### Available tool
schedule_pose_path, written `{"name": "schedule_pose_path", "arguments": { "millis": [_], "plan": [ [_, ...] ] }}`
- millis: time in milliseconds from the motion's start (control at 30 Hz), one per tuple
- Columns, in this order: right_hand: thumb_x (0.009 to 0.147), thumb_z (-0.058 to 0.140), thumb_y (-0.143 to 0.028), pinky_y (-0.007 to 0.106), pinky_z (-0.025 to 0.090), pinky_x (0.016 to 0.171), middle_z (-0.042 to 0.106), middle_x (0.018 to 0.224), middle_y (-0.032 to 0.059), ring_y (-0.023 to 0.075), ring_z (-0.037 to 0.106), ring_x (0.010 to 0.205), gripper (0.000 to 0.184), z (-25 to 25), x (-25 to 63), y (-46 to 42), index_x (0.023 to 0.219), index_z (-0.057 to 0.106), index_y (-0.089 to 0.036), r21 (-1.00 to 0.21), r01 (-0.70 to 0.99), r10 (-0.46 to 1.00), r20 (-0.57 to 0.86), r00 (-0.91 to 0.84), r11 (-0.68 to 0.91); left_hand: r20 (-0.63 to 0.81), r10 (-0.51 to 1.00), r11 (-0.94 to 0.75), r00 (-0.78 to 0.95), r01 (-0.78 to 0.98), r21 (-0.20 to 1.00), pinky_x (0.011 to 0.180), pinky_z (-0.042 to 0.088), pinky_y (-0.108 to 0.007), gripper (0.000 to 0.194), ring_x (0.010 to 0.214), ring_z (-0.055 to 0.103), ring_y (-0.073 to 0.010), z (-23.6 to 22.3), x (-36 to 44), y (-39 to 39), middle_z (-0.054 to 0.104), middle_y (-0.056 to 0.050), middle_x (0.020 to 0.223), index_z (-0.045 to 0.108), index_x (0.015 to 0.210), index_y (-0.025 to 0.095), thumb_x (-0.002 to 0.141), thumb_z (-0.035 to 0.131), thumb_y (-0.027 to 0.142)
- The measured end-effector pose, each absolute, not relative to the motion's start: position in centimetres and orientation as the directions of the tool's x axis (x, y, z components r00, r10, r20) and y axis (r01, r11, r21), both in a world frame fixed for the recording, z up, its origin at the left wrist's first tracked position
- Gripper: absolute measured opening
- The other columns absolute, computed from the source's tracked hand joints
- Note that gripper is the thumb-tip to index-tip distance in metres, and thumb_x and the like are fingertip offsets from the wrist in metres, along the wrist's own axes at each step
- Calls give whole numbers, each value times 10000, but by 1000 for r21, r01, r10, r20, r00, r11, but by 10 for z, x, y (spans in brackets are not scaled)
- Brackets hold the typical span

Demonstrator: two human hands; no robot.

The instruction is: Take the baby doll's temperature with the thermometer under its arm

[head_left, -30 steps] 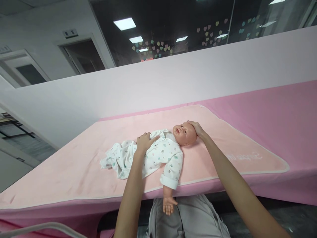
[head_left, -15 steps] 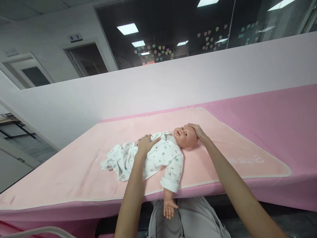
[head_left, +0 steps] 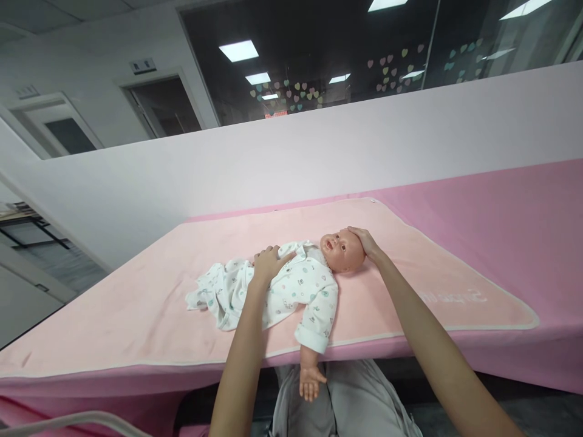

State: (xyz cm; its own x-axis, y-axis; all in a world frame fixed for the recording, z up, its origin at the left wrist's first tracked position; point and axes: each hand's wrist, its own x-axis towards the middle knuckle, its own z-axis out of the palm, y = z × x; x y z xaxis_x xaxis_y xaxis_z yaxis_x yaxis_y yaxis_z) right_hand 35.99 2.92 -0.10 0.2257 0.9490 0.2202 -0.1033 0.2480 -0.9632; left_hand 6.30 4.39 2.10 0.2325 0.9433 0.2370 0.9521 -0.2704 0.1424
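Observation:
A baby doll (head_left: 342,250) lies on its back across the peach mat (head_left: 150,279), its bald head to the right. It wears a white printed outfit (head_left: 291,291) whose empty-looking leg end trails to the left. My left hand (head_left: 269,262) rests on the doll's belly, fingers spread over the cloth. Against the top of the doll's head lies my right hand (head_left: 364,240), its fingers stretched along the forehead. One doll arm hangs over the mat's near edge, its bare hand (head_left: 312,381) above my grey trousers. The doll's other arm is mostly hidden.
Pink cloth (head_left: 510,218) covers the table under the mat. Behind it stands a low white wall (head_left: 291,152), with a dark window (head_left: 310,54) bearing heart stickers above. A pale curved tube (head_left: 86,417) is at the lower left.
The view has shifted very slightly. Both my hands stay in the same places on the doll, and the doll has not visibly moved.

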Motion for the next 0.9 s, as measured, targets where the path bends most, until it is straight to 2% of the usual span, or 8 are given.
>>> {"name": "schedule_pose_path", "arguments": {
  "millis": [200,533,600,733,800,900],
  "plan": [
    [638,608,-467,287,430,749,669,753,6,195,572,774,310,0,359,28,703,634,-165,-971,-93,955,197,222,222,239,942,-276,235,949,153,896,327,-421,633,1010,534,-289,22,63,43,599,-105,1048,561,1025,207,754,293,712],
    [631,611,-468,310,427,768,654,715,9,209,575,785,297,0,359,28,648,612,-171,-970,-106,957,191,217,218,249,941,-273,231,950,149,891,335,-424,660,990,545,-293,21,63,44,600,-104,1031,562,1008,207,730,291,742],
    [644,595,-440,315,417,822,666,815,19,215,570,864,275,-1,360,29,693,638,-173,-967,-78,949,219,227,241,255,938,-276,233,950,146,887,338,-424,659,994,544,-293,20,63,44,599,-106,1033,563,1008,205,732,293,739],
    [652,589,-400,320,369,938,620,1091,11,205,519,1043,330,-2,362,33,922,659,-224,-961,-39,926,250,284,272,270,933,-281,237,949,142,890,338,-427,659,1007,538,-295,19,63,45,596,-108,1056,558,1022,201,737,294,733],
    [653,593,-403,324,365,949,612,1112,9,204,513,1060,336,-3,362,34,936,657,-234,-962,-45,926,245,286,269,265,934,-283,239,949,142,891,337,-426,658,1007,539,-294,19,63,45,597,-109,1052,557,1020,201,738,291,733],
    [656,586,-398,314,376,938,640,1045,13,206,530,1033,275,-2,361,32,842,674,-215,-960,-55,930,252,266,275,256,937,-280,238,949,143,889,337,-421,660,1014,537,-294,20,63,45,597,-110,1057,560,1019,205,736,288,736]
  ]
}}
